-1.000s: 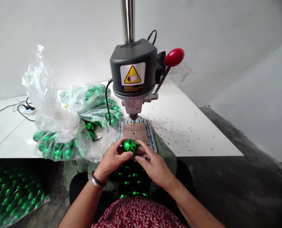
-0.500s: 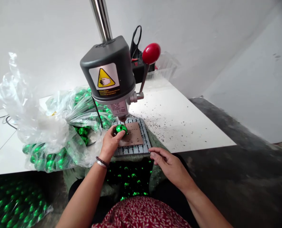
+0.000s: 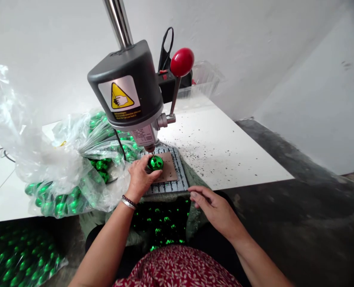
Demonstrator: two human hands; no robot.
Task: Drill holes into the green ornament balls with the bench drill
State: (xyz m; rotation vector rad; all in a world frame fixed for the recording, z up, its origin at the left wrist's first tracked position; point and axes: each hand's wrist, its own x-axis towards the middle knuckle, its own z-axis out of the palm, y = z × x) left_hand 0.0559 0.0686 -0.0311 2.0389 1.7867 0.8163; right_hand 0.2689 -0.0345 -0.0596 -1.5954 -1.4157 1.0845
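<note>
Left hand point(image 3: 139, 177) grips green ball point(image 3: 155, 162) under drill point(image 3: 129, 93); right hand point(image 3: 215, 209) hovers loose-fingered by plate edge point(image 3: 177, 186).

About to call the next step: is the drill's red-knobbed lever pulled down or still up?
Up. The red knob stands high beside the drill head, untouched; the right hand is open by the base plate.

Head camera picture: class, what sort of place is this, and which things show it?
Probably a small home workshop. A bench drill press stands on a white table; the left hand holds a green ball under it, beside bags of green balls.
</note>
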